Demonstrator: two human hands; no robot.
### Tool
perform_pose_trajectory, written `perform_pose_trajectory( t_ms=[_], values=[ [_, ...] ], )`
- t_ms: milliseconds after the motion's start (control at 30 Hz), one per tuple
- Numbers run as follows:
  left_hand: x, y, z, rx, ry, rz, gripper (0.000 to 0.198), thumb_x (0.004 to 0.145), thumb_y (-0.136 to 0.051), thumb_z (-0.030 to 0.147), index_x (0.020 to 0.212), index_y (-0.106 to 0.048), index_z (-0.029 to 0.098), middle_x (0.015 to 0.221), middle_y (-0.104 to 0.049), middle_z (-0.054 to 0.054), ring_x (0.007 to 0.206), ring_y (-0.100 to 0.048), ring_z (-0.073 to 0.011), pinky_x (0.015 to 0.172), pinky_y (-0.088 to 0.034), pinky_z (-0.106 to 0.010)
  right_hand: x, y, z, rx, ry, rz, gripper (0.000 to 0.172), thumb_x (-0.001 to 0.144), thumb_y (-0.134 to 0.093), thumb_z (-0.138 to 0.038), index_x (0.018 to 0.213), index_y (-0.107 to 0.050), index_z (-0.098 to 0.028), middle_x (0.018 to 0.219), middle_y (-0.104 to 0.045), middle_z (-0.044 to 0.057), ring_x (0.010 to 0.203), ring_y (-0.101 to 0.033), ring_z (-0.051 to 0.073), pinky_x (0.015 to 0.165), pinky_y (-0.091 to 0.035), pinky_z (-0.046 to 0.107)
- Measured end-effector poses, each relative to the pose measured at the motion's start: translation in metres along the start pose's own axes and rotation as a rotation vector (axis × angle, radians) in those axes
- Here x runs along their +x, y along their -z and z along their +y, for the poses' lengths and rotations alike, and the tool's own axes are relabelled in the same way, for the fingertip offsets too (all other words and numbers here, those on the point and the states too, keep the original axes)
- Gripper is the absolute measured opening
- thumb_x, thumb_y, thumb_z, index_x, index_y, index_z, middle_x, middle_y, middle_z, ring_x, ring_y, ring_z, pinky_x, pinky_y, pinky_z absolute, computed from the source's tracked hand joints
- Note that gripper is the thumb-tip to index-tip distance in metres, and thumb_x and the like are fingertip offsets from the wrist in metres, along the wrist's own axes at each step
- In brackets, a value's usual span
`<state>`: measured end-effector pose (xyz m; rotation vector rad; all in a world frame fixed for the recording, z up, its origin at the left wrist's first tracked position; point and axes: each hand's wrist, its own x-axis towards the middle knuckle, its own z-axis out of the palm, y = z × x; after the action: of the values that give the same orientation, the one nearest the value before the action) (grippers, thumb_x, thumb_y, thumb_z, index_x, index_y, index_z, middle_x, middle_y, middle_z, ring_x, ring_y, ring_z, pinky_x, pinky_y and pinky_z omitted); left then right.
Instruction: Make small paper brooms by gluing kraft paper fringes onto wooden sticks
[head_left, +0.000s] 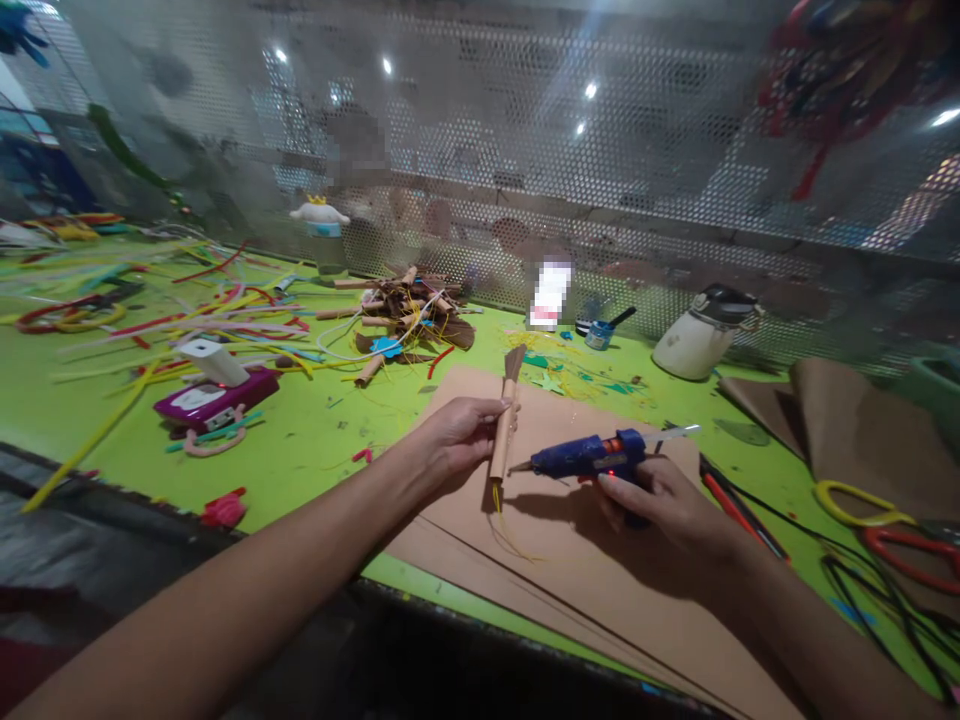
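Observation:
My left hand (pixel 459 432) is closed round a rolled brown paper tube (pixel 504 432), held upright with a fringed brown tip at the top and yellow threads trailing from its lower end. My right hand (pixel 660 500) grips a blue hot glue gun (pixel 592 456); its nozzle points left and sits just beside the tube's lower part. A clear glue stick pokes out of the gun's back. Both hands hover over a sheet of brown cardboard (pixel 570 560) on the green table (pixel 315 440).
A pile of brown paper pieces and tubes (pixel 409 310) lies behind. Pipe cleaners (pixel 187 320) spread at left near a magenta box (pixel 214 398). A white kettle (pixel 701 335), brown paper (pixel 847 430), yellow scissors (pixel 855 505) and red scissors (pixel 911 560) sit right. A perforated metal screen (pixel 525 150) backs the table.

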<state>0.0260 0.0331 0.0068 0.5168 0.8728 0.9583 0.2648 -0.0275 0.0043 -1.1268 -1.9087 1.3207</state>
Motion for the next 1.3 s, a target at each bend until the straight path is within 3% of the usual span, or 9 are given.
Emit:
perform_pose_trajectory(
  t_ms=[167, 433, 667, 900, 1100, 1300],
  values=[
    [0.0030, 0.0022, -0.0024, -0.007, 0.002, -0.052, 0.012, 0.081, -0.051, 0.005, 0.085, -0.061, 0.003, 0.070, -0.061, -0.008, 0.059, -0.056, -0.0114, 0.064, -0.049, -0.025, 0.0049, -0.0037, -0.0045, 0.066, -0.030, 0.021, 0.036, 0.085, -0.053, -0.045, 0.074, -0.060, -0.012, 0.068, -0.057, 0.006, 0.062, -0.052, 0.014, 0.058, -0.039, 0.027],
    [-0.0010, -0.0008, -0.0002, 0.004, 0.013, -0.030, 0.014, 0.081, -0.050, 0.005, 0.090, -0.060, 0.004, 0.067, -0.060, -0.008, 0.058, -0.056, -0.0120, 0.060, -0.051, -0.023, -0.0008, -0.0013, 0.0011, 0.087, -0.033, -0.058, 0.035, 0.083, -0.057, -0.043, 0.068, -0.059, -0.012, 0.061, -0.054, 0.003, 0.057, -0.050, 0.012, 0.053, -0.037, 0.026],
    [0.0002, 0.0007, -0.0012, -0.006, 0.029, -0.052, 0.014, 0.081, -0.051, 0.006, 0.090, -0.061, 0.005, 0.068, -0.061, -0.008, 0.058, -0.057, -0.0125, 0.061, -0.052, -0.024, 0.0033, -0.0050, -0.0011, 0.078, -0.050, 0.078, 0.034, 0.081, -0.058, -0.046, 0.072, -0.060, -0.013, 0.063, -0.057, 0.004, 0.057, -0.051, 0.013, 0.054, -0.039, 0.027],
    [-0.0002, -0.0001, -0.0014, -0.006, 0.006, -0.013, 0.015, 0.081, -0.050, 0.006, 0.091, -0.061, 0.005, 0.068, -0.062, -0.008, 0.058, -0.056, -0.0122, 0.061, -0.050, -0.023, 0.0007, -0.0048, 0.0003, 0.057, -0.020, -0.005, 0.034, 0.081, -0.058, -0.044, 0.068, -0.060, -0.013, 0.060, -0.055, 0.003, 0.056, -0.050, 0.013, 0.052, -0.038, 0.027],
    [-0.0008, -0.0010, -0.0019, -0.014, 0.012, -0.032, 0.011, 0.081, -0.050, 0.005, 0.086, -0.060, 0.004, 0.068, -0.061, -0.008, 0.060, -0.057, -0.0123, 0.064, -0.050, -0.024, 0.0040, -0.0053, -0.0001, 0.029, -0.040, 0.060, 0.036, 0.083, -0.055, -0.046, 0.073, -0.060, -0.012, 0.063, -0.056, 0.004, 0.059, -0.051, 0.014, 0.054, -0.040, 0.027],
    [-0.0002, 0.0000, -0.0011, -0.008, 0.009, -0.035, 0.013, 0.081, -0.051, 0.006, 0.090, -0.060, 0.005, 0.069, -0.061, -0.008, 0.060, -0.056, -0.0123, 0.063, -0.051, -0.024, 0.0001, -0.0039, 0.0000, -0.015, -0.030, 0.004, 0.040, 0.083, -0.055, -0.047, 0.060, -0.051, -0.015, 0.056, -0.048, 0.001, 0.054, -0.045, 0.012, 0.051, -0.035, 0.026]
  ],
)
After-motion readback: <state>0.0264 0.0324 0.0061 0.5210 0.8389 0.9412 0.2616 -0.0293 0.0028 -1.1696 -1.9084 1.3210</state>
